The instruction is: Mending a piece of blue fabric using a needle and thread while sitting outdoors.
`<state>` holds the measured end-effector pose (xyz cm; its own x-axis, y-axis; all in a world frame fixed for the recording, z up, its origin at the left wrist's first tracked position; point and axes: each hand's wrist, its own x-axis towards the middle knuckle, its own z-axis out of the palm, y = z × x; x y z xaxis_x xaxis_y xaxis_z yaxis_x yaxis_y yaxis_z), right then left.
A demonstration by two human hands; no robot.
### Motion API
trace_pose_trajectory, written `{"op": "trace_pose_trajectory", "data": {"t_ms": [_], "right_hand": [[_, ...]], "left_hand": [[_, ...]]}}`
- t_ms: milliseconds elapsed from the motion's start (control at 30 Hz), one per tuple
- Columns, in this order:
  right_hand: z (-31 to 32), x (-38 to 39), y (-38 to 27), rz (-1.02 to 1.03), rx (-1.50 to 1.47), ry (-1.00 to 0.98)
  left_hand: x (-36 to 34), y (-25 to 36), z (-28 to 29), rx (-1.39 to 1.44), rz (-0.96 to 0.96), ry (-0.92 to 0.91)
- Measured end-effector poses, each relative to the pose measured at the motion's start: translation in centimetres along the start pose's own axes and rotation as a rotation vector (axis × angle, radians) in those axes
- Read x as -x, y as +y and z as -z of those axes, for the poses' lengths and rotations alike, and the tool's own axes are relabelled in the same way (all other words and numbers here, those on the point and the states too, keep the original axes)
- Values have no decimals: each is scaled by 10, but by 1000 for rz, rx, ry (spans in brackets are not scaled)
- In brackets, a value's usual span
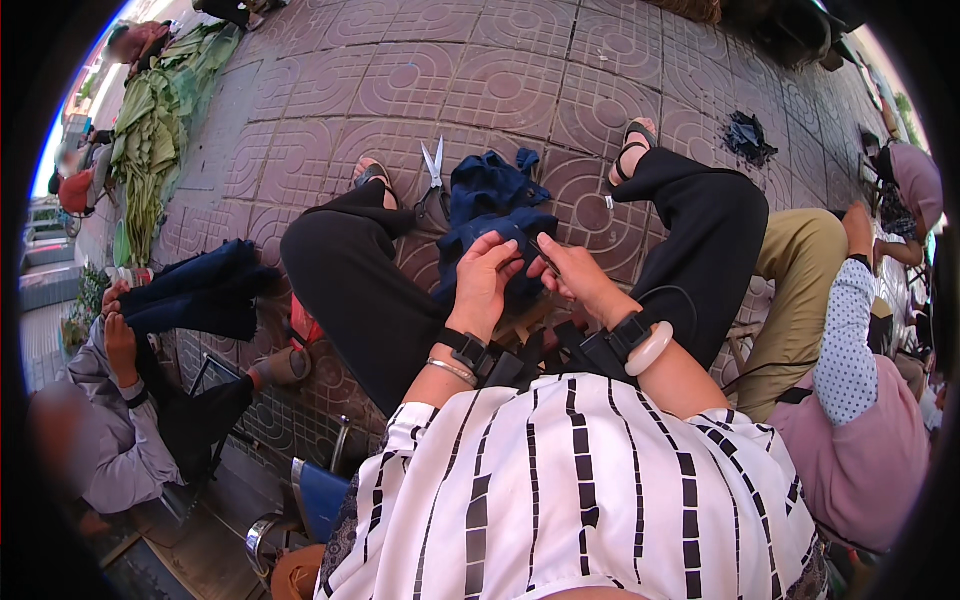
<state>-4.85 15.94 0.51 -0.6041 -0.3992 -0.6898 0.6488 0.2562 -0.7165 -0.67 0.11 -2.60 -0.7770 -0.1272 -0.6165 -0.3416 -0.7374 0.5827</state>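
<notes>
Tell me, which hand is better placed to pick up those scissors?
Probably the left hand: it is nearer the scissors, which lie left of the dark blue cloth. The right hand is farther across.

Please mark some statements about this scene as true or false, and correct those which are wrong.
1. The left grip and the right grip are both near the dark blue cloth. True.
2. The blades are closed together. False: the scissors have their blades spread apart.
3. The pale bangle is on the left wrist. False: the pale bangle is on the right one.
4. The wearer's trousers are black. True.
5. The scissors lie to the right of the dark blue cloth. False: they lie to its left.
</notes>
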Motion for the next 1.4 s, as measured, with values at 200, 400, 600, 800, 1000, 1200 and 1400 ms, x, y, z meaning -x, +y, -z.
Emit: {"op": "trace_pose_trajectory", "data": {"t_ms": [200,400,600,800,1000,1200,1400], "right_hand": [[-2,0,2,21,-4,-28],[-3,-1,3,61,-7,-28],[0,-2,5,17,-89,-28],[-1,-2,5,12,-73,-21],[-3,0,3,37,-77,-22],[-4,-1,3,50,-72,-24],[-3,-2,6,48,-83,-32]], "left_hand": [[-3,-3,3,-14,-24,-13],[-2,-4,1,-23,-27,7],[-2,-4,1,-12,-25,5],[-1,-4,1,6,-23,5],[-1,-4,0,-36,-18,17],[1,-3,-4,-108,-27,5],[2,-5,-3,-123,-36,-6]]}}
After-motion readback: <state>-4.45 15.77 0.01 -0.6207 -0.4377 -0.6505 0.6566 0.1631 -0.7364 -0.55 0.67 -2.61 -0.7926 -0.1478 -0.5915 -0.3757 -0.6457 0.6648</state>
